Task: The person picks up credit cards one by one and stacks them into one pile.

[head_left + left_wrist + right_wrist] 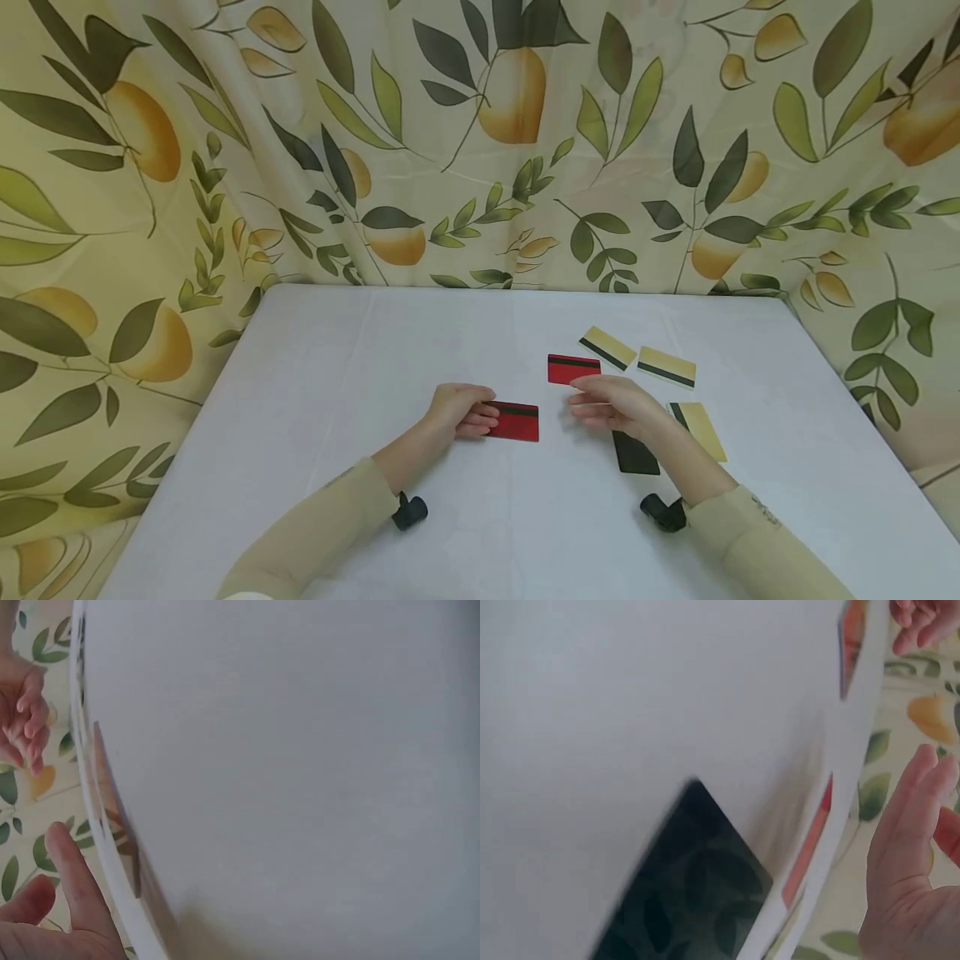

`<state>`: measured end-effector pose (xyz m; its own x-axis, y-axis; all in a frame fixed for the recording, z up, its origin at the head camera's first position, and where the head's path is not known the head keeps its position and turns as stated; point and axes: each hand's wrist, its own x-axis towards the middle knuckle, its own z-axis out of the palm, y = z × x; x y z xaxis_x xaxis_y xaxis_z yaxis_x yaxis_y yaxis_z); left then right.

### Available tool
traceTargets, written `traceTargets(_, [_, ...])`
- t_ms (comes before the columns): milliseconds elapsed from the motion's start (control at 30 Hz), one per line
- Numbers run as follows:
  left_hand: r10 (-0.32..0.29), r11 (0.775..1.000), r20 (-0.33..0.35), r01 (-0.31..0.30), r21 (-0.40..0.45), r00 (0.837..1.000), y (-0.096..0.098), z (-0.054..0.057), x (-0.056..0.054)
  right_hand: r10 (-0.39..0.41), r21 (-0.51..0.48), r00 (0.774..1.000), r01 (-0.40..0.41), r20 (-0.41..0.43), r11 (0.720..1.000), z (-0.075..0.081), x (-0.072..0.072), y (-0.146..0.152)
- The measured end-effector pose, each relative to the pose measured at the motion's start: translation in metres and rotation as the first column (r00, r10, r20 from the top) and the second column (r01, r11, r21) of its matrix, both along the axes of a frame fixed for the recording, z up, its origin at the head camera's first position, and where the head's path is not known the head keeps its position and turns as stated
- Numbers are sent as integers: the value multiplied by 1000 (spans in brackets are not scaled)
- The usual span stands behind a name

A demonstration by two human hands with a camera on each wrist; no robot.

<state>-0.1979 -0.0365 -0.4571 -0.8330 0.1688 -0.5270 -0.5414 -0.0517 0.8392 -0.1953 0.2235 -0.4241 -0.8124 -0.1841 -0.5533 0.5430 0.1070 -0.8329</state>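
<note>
Closest to the camera are the pale left sleeve (322, 517) and right sleeve (772, 546), each with a black wrist camera (410, 511) poking out by the cuff, I guess so it can watch that hand's work. Next up the white bench (360, 358) is a black card (636, 457), flat, its top end covered by the right hand. Just right of it there's a tilted gold card (705, 433), partly behind the right forearm.

Level with those, off to the left, is the nearer red card (517, 422), lying flat. The left hand (461, 410) has its fingers loosely bent over the card's left edge; its wrist view shows thumb and index apart with nothing pinched, though that angle's poor, so I can't swear to whether they're touching. The right hand (617, 406) holds nothing, fingers fairly straight and close together, reaching over a corner of the farther red card (573, 369).

Beyond that, two more gold cards (667, 367) sit near each other, stripe side up. Everything's spread out flat, probably so each card's easy to get at. Behind it all hangs a fruit-print cloth (480, 208).
</note>
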Motion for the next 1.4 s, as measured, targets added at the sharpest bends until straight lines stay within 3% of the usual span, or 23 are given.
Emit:
traceTargets(233, [9, 1000, -12, -9, 18, 1000, 21, 9, -19, -8, -9, 1000, 7, -27, 1000, 6, -9, 22])
traceTargets(400, [21, 999, -18, -20, 47, 1000, 38, 13, -26, -43, 5, 999, 43, -24, 999, 4, -14, 34])
traceTargets(900, [79, 996, -22, -78, 51, 997, 75, 4, -40, -148, -75, 989, 149, 10, 986, -3, -21, 56])
traceTargets(1167, [136, 990, -62, -134, 46, 989, 83, -1, -40, -123, -75, 992, 121, -23, 990, -8, -23, 55])
traceTargets(1400, [130, 991, -82, -131, 3, 988, 90, -4, -43, -106, -128, 990, 94, -90, 987, -13, -20, 53])
